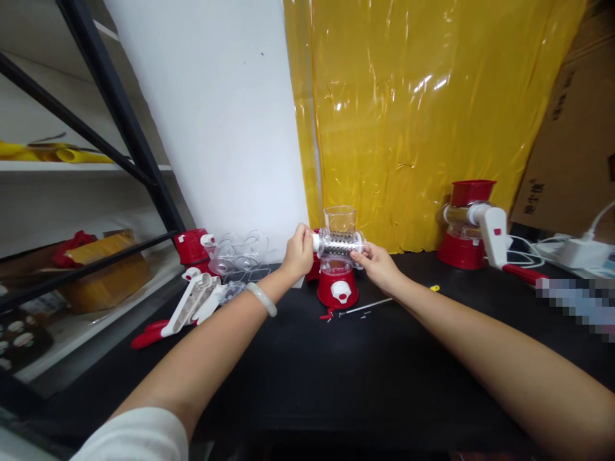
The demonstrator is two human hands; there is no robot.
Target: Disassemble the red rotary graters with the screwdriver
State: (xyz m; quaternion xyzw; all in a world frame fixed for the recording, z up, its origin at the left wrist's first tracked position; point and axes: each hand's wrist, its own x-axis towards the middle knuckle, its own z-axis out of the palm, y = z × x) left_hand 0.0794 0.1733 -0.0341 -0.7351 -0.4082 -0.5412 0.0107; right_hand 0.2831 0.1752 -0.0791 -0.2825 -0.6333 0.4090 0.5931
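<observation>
Between my hands a metal grating drum (340,246) with small holes sits within a clear housing (340,219) on a red base (337,288). The base has a white knob on its front. My left hand (300,248) is closed round the white shaft end at the drum's left. With thumb and fingers, my right hand (377,264) grips the drum's right end, at the rim of the clear housing. On the black table (307,378), a thin metal rod, a small red piece and small screws lie in front of the base.
At the right stands an assembled red and white grater (464,237) with a crank handle, beside a white charger (583,253) and cables. To the left lie white handles with red grips (185,307), red bases (192,246) and clear housings (240,250). A shelf rack borders the left.
</observation>
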